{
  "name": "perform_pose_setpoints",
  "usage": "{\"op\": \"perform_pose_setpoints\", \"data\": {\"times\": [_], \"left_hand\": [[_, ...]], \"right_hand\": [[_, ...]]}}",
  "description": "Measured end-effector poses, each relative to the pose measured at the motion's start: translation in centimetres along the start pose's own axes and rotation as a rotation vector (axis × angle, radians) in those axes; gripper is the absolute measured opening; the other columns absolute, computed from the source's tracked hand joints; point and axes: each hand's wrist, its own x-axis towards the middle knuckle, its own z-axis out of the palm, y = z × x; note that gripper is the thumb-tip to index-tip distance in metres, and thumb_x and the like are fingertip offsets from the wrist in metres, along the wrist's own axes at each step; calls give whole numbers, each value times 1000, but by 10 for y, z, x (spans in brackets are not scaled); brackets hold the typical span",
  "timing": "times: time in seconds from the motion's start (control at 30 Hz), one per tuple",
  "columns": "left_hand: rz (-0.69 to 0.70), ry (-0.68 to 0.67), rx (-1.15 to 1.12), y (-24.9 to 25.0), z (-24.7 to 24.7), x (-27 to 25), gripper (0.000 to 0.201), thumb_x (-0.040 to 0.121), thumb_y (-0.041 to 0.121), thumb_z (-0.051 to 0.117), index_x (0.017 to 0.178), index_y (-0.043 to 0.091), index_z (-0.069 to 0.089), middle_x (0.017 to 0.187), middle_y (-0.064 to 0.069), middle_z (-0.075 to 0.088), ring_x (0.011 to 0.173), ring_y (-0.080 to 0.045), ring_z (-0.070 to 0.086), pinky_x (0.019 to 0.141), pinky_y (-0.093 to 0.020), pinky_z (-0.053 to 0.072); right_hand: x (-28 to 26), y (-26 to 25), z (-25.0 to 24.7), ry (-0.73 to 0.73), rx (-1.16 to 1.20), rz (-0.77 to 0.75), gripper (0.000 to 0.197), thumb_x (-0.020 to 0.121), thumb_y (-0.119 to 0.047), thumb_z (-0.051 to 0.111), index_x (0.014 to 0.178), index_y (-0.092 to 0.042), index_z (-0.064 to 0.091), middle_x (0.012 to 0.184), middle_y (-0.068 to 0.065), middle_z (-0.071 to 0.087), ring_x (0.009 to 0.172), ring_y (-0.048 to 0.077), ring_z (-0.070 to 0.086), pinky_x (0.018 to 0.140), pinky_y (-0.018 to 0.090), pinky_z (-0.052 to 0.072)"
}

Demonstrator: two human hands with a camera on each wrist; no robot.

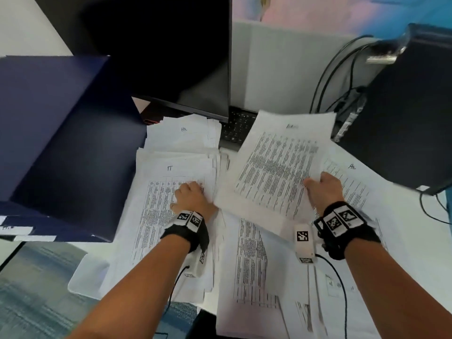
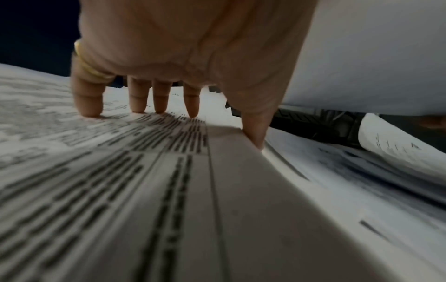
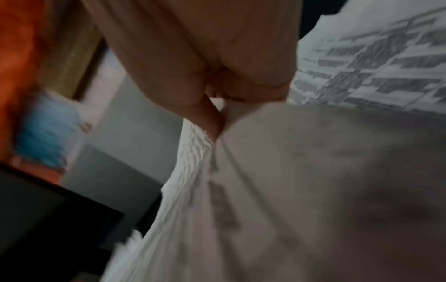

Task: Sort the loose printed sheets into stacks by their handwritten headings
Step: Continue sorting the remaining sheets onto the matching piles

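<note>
My right hand [image 1: 318, 189] pinches the right edge of a printed sheet [image 1: 276, 167] and holds it lifted over the desk; its handwritten heading is blurred. In the right wrist view the thumb and fingers [image 3: 212, 122] clamp that sheet's [image 3: 313, 171] edge. My left hand [image 1: 190, 196] presses down on a stack headed "IT" [image 1: 171, 182]; its straight fingertips [image 2: 137, 106] touch the top page [image 2: 120, 171]. Behind it lies a stack headed "HR" [image 1: 183, 133]. Another sheet marked "HR" [image 1: 352, 172] lies at the right under loose pages.
A dark blue box [image 1: 61, 148] stands at the left. A black monitor [image 1: 171, 57] and keyboard [image 1: 239, 126] are at the back, a black computer tower [image 1: 411, 113] with cables at the right. More loose printed sheets [image 1: 256, 265] cover the near desk.
</note>
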Motion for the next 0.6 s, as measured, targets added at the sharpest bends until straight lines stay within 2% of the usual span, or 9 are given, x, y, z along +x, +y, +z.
{"op": "perform_pose_setpoints", "data": {"times": [0.07, 0.17, 0.27, 0.33, 0.37, 0.43, 0.5, 0.57, 0.6], "left_hand": [[-6, -8, 82, 2, 5, 1, 92, 72, 61, 64, 140, 12, 26, 142, -10, 32, 130, -29, 33, 98, -54, 40], [-10, -40, 110, 5, 4, 5, 91, 74, 59, 59, 141, 10, 24, 143, -12, 30, 130, -31, 32, 97, -56, 40], [-2, -108, 133, 8, 3, 7, 81, 76, 51, 56, 139, 9, 28, 139, -14, 32, 127, -34, 33, 97, -57, 41], [47, -127, 113, 4, 2, 10, 66, 83, 42, 49, 134, 4, 34, 136, -17, 38, 124, -37, 38, 97, -54, 42], [86, -127, 72, -1, -3, 12, 56, 88, 37, 44, 130, 1, 39, 132, -19, 44, 120, -37, 43, 97, -48, 43], [115, -115, -123, -15, -18, 14, 38, 94, 24, 39, 119, -3, 48, 122, -21, 54, 110, -36, 53, 89, -35, 44], [86, -103, -329, -37, -32, 16, 28, 95, 17, 39, 109, -2, 53, 112, -21, 58, 100, -33, 55, 81, -32, 42], [45, -101, -581, -66, -39, 15, 13, 92, 16, 43, 86, 10, 52, 96, -15, 56, 88, -26, 51, 78, -30, 39], [7, -106, -740, -78, -39, 12, 13, 88, 16, 45, 75, 18, 45, 86, -11, 53, 80, -22, 49, 73, -30, 38]], "right_hand": [[4, 10, 2, -59, -179, 31, 17, 92, -10, 56, 107, -6, 63, 90, 9, 64, 68, 20, 59, 58, 25, 48], [8, 29, 5, -154, -329, 81, 20, 91, -9, 55, 108, -3, 64, 92, 13, 66, 80, 27, 61, 74, 35, 53], [7, 41, 7, -192, -347, 153, 21, 91, -9, 56, 110, -3, 62, 83, 14, 61, 73, 26, 57, 66, 33, 49], [7, 44, 6, -192, -359, 161, 23, 92, -12, 56, 112, -2, 60, 78, 11, 59, 68, 24, 56, 60, 30, 47], [5, 43, 5, -207, -372, 152, 24, 93, -14, 55, 114, -2, 59, 80, 10, 60, 68, 23, 56, 59, 28, 46], [2, 42, 2, -243, -418, 117, 28, 96, -19, 52, 119, -2, 56, 92, 9, 60, 76, 22, 55, 64, 26, 45], [-1, 41, -1, -259, -444, 83, 34, 98, -22, 50, 126, -4, 52, 101, 7, 56, 88, 23, 53, 76, 28, 43], [-3, 41, -1, -271, -453, 68, 33, 98, -23, 49, 123, -3, 52, 105, 10, 58, 90, 24, 53, 80, 32, 44], [-2, 43, -1, -279, -441, 72, 32, 97, -24, 49, 120, -2, 53, 103, 10, 60, 86, 23, 54, 80, 33, 45]]}}
